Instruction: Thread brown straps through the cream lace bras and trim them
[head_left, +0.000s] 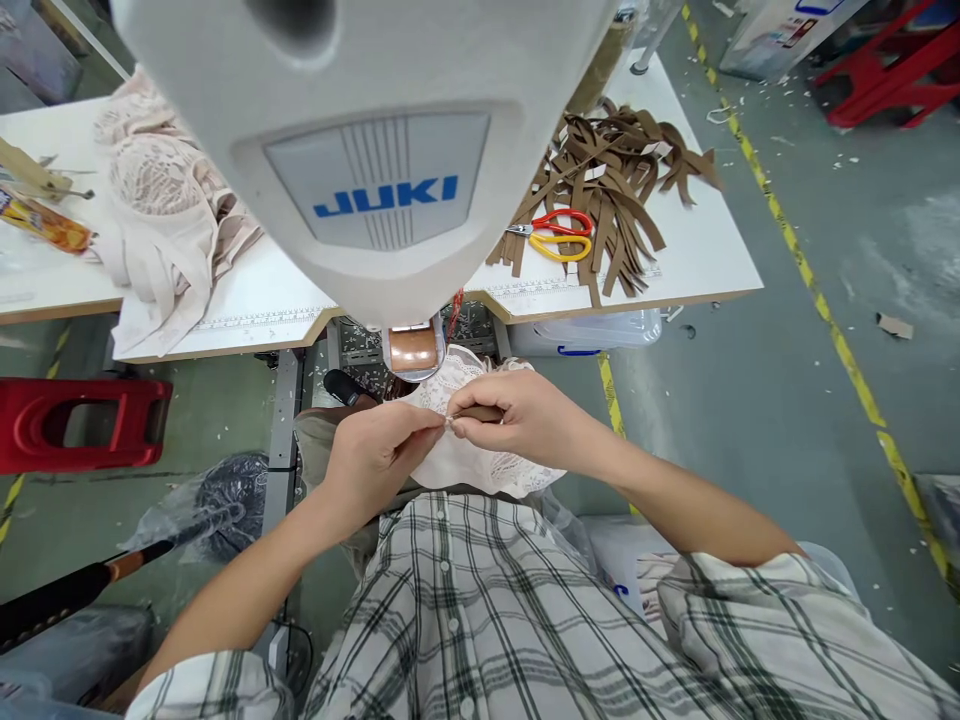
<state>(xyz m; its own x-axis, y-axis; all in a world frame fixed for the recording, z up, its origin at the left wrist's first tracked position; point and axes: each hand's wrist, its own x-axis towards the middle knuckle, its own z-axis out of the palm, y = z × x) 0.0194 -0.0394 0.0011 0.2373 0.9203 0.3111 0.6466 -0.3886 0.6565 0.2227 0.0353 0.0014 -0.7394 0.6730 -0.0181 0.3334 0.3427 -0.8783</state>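
Observation:
In my lap, below the sewing machine head, lies a white lace garment [469, 460]. My left hand [375, 455] is closed, thumb and forefinger pinched at a small white bit of the garment. My right hand [525, 415] is also closed, pinching a brown fabric strip [480, 413] whose end points at my left fingertips. The fingertips of both hands nearly touch in front of the garment. What exactly lies between them is too small to make out.
The white sewing machine head [360, 100] hangs just beyond my hands. On the white table [712, 250] lie brown strips [622, 190] and red-yellow scissors [559, 235] at right. Cream lace garments [161, 200] lie at left. A red stool [82, 425] stands on the left.

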